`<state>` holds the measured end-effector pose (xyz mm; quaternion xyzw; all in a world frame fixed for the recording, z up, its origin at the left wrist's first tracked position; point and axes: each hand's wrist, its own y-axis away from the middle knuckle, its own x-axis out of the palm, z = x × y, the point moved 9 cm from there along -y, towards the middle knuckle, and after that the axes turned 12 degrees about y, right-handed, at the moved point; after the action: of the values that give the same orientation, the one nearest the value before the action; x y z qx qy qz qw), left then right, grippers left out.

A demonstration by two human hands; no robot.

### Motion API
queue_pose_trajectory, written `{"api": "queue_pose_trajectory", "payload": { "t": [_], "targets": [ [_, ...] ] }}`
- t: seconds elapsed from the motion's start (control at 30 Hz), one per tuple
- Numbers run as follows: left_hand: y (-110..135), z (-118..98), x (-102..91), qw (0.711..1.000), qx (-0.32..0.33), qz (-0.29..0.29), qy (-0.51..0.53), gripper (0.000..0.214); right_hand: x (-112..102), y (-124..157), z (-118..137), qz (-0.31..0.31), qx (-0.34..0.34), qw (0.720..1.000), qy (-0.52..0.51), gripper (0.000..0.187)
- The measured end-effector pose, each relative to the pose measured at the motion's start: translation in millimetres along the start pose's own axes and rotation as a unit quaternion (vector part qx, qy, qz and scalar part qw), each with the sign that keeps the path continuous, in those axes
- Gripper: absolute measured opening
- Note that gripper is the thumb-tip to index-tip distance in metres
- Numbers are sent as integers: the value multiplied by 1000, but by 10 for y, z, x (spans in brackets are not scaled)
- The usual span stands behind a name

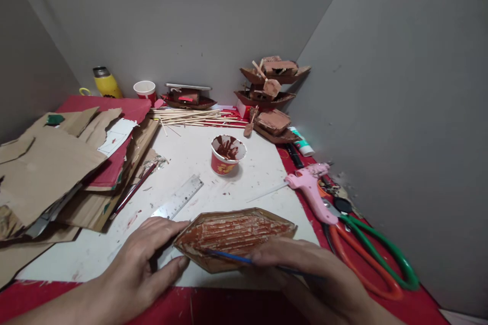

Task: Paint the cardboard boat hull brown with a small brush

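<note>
Working over a red table cover (224, 310) and white board (183, 155), pinching the pointed left end of a small boat (236, 228) with the left hand (141, 259), setting thumb and forefinger on opposite edges. Pinching a blue brush (232, 257) in the right hand (312, 269) between thumb and forefinger; hiding the other fingers underneath, beyond telling. Holding the boat between both hands, over the near part of the board. Touching the brush tip to the ridged inside, apparently coating it with brown paint (211, 231), a step seemingly well advanced but showing pale streaks among the ridges. Probably calling next for light strokes along the grooves and a firm left-hand hold against rocking. Having big scissors (410, 274) at the right, a clear ruler (179, 197) beyond the left hand, a pink glue gun (314, 195) near the board's right edge and piled cardboard (57, 157) to the left. Offering a paint-smeared cup (221, 166) behind the boat, likely calling for a fresh dip if running dry. Ranging beyond to thin sticks (198, 118), brown model boats (274, 122) in the right corner and a yellow bottle (108, 83) at the left, before grey walls (213, 20).
</note>
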<state>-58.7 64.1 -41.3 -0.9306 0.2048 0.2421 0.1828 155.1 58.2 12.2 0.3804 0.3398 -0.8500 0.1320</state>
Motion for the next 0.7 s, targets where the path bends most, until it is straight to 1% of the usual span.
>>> {"api": "queue_pose_trajectory", "payload": {
  "t": [0.07,0.13,0.3,0.47,0.63,0.7],
  "targets": [
    [-6,-5,7,1000,-1,5,0,53,-44,-15,-3,-21,6,1000,16,26],
    [-7,-3,12,1000,-3,7,-2,54,-50,-5,-10,-25,11,1000,11,30],
    [-3,-6,0,1000,5,-2,-6,53,45,66,-11,30,9,999,-41,40],
    [-17,-17,0,1000,13,0,-3,53,13,120,-59,35,18,999,0,42],
    [-18,-2,-10,1000,11,-6,-7,53,88,144,-45,76,8,996,-35,47],
    [-13,-4,-2,1000,8,-2,-6,52,77,117,-35,77,10,997,-31,45]
  ]
}}
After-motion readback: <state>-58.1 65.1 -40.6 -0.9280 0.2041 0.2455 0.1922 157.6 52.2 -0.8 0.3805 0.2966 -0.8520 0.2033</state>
